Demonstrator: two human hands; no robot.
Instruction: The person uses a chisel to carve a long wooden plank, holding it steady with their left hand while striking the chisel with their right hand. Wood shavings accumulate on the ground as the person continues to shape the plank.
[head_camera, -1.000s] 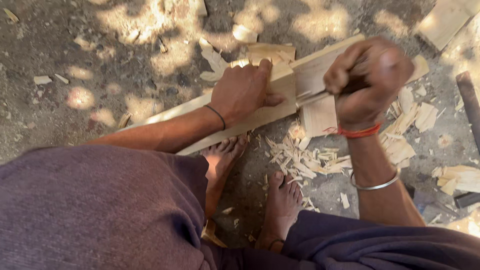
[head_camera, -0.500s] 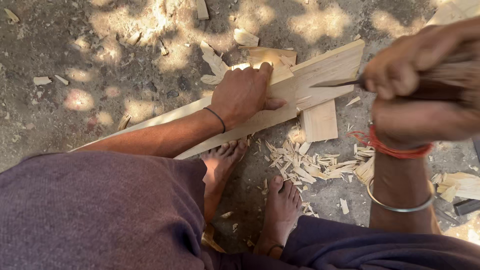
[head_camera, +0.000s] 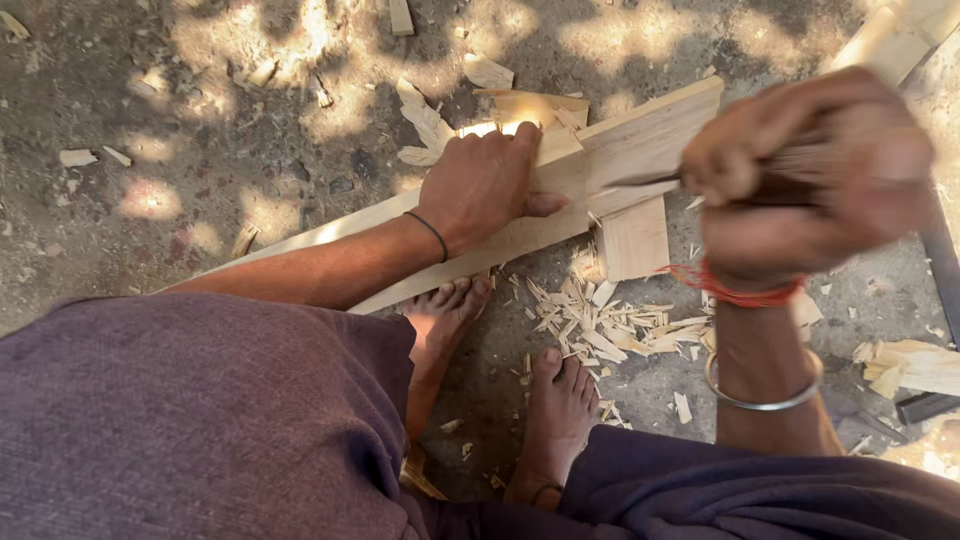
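Note:
A long pale wooden plank (head_camera: 640, 150) lies slanted on the ground, from lower left to upper right. My left hand (head_camera: 485, 185) presses flat on its middle, fingers spread. My right hand (head_camera: 805, 175), blurred with motion, is raised near the camera and closed around the wooden handle of a bladed chopping tool (head_camera: 640, 188). The thin blade points left, over the plank's near edge. A short block of wood (head_camera: 633, 238) sits under the plank below the blade.
Wood chips and shavings (head_camera: 610, 320) litter the dirt in front of my bare feet (head_camera: 555, 420). Offcuts lie at the top (head_camera: 530, 100) and lower right (head_camera: 915, 365). A dark bar (head_camera: 940, 260) runs along the right edge.
My right hand has lifted the tool off the plank and toward the camera, then begun coming back left. The left hand and the plank have stayed put.

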